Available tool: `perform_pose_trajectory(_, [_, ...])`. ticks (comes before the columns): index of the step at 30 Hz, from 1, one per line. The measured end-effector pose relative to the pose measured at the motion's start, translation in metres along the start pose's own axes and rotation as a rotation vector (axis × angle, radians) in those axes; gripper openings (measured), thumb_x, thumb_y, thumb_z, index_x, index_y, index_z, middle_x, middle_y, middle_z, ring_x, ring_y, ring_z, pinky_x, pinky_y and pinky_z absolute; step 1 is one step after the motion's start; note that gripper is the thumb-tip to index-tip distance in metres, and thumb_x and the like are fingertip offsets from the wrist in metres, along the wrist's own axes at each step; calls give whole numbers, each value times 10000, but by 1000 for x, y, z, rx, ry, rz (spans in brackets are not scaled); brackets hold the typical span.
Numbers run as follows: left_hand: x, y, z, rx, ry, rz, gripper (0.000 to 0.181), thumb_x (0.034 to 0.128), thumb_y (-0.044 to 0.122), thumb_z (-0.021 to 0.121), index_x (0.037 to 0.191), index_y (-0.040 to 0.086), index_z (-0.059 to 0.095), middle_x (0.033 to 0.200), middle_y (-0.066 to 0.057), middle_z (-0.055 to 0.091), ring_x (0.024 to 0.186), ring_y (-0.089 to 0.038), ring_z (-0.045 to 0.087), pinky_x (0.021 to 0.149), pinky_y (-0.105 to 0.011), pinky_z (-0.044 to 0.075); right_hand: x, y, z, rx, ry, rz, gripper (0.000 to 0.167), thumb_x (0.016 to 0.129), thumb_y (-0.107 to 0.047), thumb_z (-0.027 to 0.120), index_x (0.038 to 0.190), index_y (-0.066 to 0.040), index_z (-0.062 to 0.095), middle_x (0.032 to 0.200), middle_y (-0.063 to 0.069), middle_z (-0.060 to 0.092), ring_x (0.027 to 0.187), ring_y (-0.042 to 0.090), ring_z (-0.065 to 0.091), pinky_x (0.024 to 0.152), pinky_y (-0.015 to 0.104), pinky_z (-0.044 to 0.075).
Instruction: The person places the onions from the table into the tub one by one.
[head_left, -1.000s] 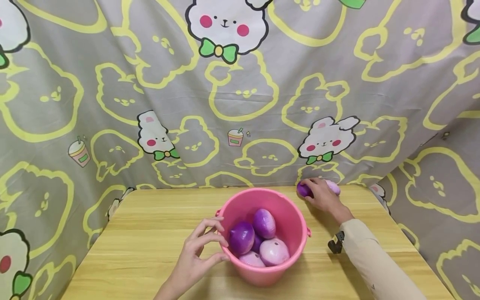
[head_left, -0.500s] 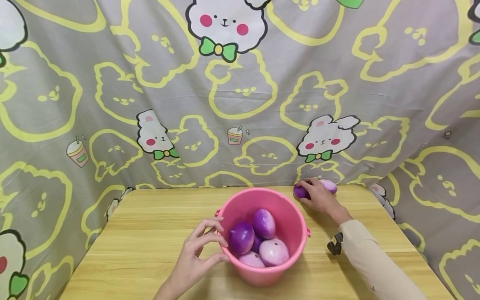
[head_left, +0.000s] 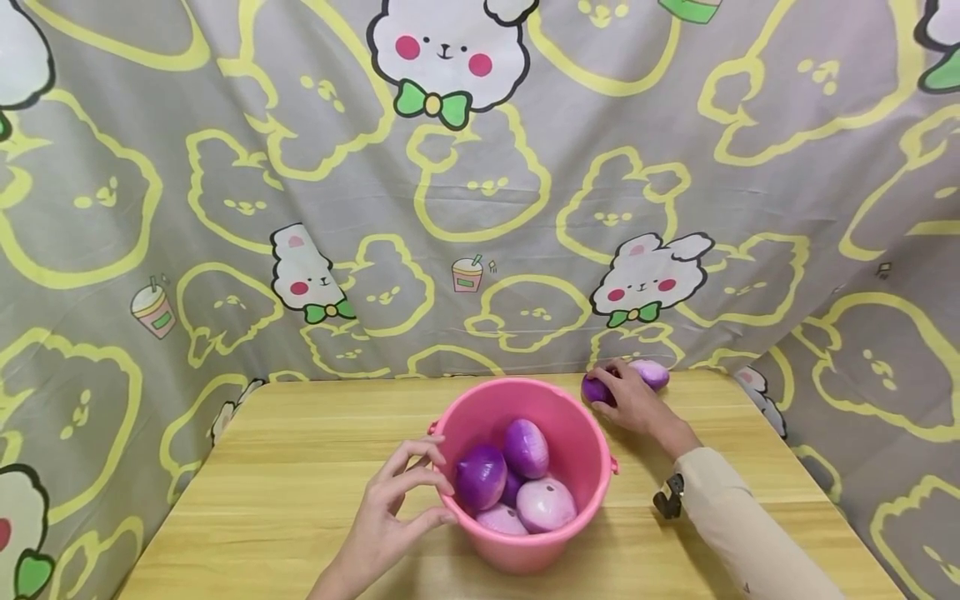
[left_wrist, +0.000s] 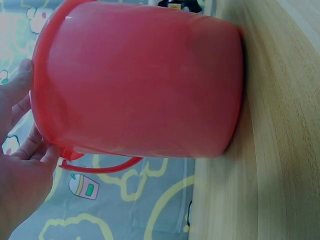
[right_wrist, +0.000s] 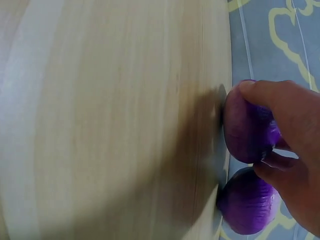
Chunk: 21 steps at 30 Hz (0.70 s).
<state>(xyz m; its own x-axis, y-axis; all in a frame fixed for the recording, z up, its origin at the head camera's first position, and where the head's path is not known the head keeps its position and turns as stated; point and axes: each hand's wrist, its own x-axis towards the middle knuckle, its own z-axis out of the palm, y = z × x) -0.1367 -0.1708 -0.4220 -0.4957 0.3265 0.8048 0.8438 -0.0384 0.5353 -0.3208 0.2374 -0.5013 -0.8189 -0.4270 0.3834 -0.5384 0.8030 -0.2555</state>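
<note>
A pink bucket [head_left: 572, 446] stands upright on the table and holds several purple onions [head_left: 481, 477], some dark and some pale. My left hand [head_left: 386, 504] grips its left rim with fingers and thumb. At the table's back edge my right hand [head_left: 637, 404] has its thumb and fingers round a dark purple onion [right_wrist: 247, 122], partly hidden by them in the head view. Close beside that hand lies a second onion [head_left: 652, 375], which looks pale purple from above. In the left wrist view the red-looking bucket wall [left_wrist: 140, 80] fills the middle.
The wooden table [head_left: 300, 442] ends at a grey curtain [head_left: 360, 208] printed with cartoon animals, which also hangs at both sides. The bucket's handle [left_wrist: 110, 167] hangs down its outside. A black device [head_left: 669, 496] is worn at the right sleeve.
My right hand and the two onions beside it have shifted slightly to the left along the back edge. The left hand and the bucket stay in place.
</note>
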Motion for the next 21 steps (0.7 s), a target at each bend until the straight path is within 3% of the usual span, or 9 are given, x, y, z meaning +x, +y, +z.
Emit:
perform_pose_trajectory(10, [0, -1, 0, 1, -3, -4, 234, 804, 10, 841, 984, 42, 695, 1147, -164, 560, 1319, -347, 508, 1201, -423, 414, -9, -3, 3, 49, 34, 45, 476, 885, -134, 814, 1321, -68, 635, 1323, 319, 490, 1109, 479, 592, 958, 655, 555])
perform_pose_trajectory(21, [-3, -4, 0, -8, 2, 3, 251, 785, -11, 845, 981, 33, 696, 1144, -176, 560, 1321, -339, 508, 1210, -407, 402, -14, -8, -1, 40, 94, 35, 505, 886, -177, 819, 1352, -99, 641, 1360, 322, 496, 1185, 501, 555, 973, 702, 526])
